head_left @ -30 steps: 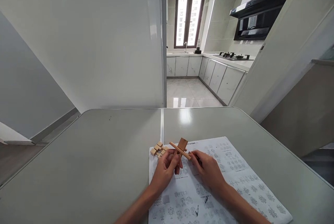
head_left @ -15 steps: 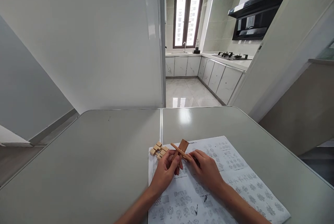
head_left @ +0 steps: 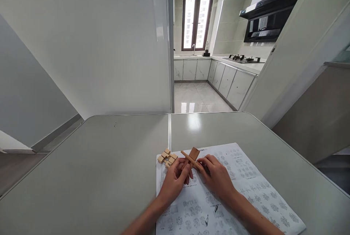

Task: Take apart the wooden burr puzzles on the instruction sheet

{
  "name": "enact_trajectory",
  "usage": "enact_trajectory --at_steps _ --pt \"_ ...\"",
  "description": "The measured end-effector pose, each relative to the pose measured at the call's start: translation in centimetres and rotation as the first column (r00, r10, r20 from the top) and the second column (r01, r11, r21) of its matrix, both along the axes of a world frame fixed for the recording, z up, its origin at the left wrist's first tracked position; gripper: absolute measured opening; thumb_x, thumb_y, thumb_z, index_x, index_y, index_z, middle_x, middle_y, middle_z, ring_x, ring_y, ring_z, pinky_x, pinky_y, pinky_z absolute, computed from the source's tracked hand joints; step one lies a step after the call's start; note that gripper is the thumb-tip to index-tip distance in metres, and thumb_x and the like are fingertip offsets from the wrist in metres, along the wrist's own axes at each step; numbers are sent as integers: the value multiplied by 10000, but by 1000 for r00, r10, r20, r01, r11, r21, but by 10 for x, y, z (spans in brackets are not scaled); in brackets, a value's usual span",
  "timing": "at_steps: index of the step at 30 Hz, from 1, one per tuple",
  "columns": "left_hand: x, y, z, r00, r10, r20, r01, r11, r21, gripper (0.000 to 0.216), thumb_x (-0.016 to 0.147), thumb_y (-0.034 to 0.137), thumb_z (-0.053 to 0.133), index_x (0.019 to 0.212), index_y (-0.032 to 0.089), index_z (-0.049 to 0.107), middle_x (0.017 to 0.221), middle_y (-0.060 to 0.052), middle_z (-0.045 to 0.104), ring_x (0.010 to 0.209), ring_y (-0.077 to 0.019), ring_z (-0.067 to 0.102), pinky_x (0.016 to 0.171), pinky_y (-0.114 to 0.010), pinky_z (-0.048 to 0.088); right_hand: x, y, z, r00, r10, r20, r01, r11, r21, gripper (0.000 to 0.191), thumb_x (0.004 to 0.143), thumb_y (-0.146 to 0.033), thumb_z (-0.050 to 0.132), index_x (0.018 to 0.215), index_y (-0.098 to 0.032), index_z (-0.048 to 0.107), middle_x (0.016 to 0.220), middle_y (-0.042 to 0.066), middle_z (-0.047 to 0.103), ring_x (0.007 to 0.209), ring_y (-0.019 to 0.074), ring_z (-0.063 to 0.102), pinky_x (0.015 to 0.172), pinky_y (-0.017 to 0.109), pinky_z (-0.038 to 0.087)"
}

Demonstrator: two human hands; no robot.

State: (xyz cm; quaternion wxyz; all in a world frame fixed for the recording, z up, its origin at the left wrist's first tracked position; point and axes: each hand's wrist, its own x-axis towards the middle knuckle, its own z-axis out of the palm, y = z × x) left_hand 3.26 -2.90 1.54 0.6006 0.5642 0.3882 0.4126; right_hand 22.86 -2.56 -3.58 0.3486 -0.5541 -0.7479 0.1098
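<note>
My left hand (head_left: 175,180) grips an upright brown wooden bar (head_left: 193,153) from below. My right hand (head_left: 216,176) pinches a thinner wooden stick (head_left: 187,155) that lies slanted across that bar, forming a cross. Both hands hover low over a printed instruction sheet (head_left: 246,184) on the grey table (head_left: 95,169). Several loose pale wooden pieces (head_left: 166,157) lie at the sheet's far left corner, just left of my left hand.
A seam (head_left: 169,129) runs down the middle of the table. Beyond the table's far edge stand a white wall (head_left: 95,45) on the left and an open kitchen (head_left: 207,70) with cabinets and a window. A slanted wall (head_left: 300,63) rises at the right.
The crossed wooden pieces and both hands have sunk slightly toward the sheet. The stick in my right hand has slid a little to the right across the bar.
</note>
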Motion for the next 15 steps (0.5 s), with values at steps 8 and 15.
enact_trajectory --at_steps 8,15 --pt "-1 2 -5 1000 -3 3 3 1000 -3 394 985 552 591 1054 165 587 741 6 607 572 -105 462 585 -250 377 -2 -2 10 980 4 -197 -12 999 -38 317 1071 -410 460 981 -222 699 974 78 684 902 249 648 787 362 525" --pt "-2 0 -5 998 -26 -50 26 1000 10 424 978 569 591 1086 160 611 734 -2 616 579 -115 479 584 -251 388 0 -3 25 683 66 -727 -400 867 -297 462 1037 -611 464 988 -186 637 689 -17 568 548 142 499 527 273 425"
